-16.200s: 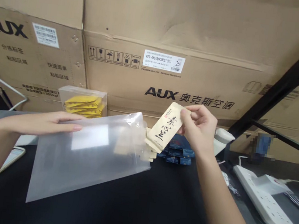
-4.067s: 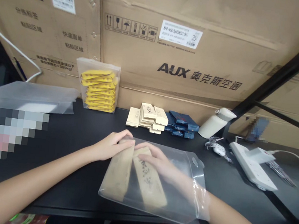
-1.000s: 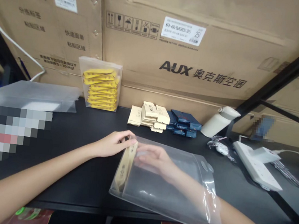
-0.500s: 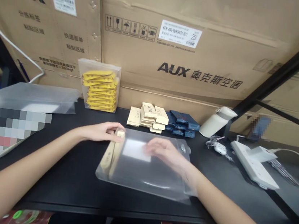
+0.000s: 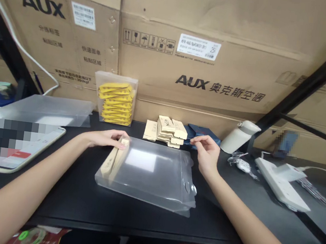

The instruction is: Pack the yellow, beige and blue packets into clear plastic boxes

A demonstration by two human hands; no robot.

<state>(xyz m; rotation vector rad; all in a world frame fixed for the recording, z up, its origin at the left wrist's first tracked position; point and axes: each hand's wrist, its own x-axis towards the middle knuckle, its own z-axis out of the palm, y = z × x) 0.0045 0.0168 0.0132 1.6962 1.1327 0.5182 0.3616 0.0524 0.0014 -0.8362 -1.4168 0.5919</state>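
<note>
A clear plastic box [image 5: 155,184] lies flat on the black table, its flap end with round tabs facing right. Inside it, along the left end, stand beige packets [image 5: 111,159]. My left hand [image 5: 109,138] grips the box's far left corner, thumb over the top and fingers behind. Beyond the right end, my right hand [image 5: 208,153] hovers with loosely bent fingers and nothing visible in them. Its fingertips are close in front of the dark blue packets [image 5: 200,132] and partly cover them. Just left of those is a stack of beige packets [image 5: 169,130].
A clear box of yellow packets [image 5: 118,102] stands upright against the cardboard cartons [image 5: 157,70]. Clear plastic sheets [image 5: 48,108] and a phone [image 5: 51,138] lie left. A white bottle [image 5: 240,137], earphones [image 5: 243,165] and a power strip [image 5: 281,188] are at right.
My right hand has moved off the clear box, right and away from me, to the blue packets. My left hand still holds the box. The camera view has shifted slightly.
</note>
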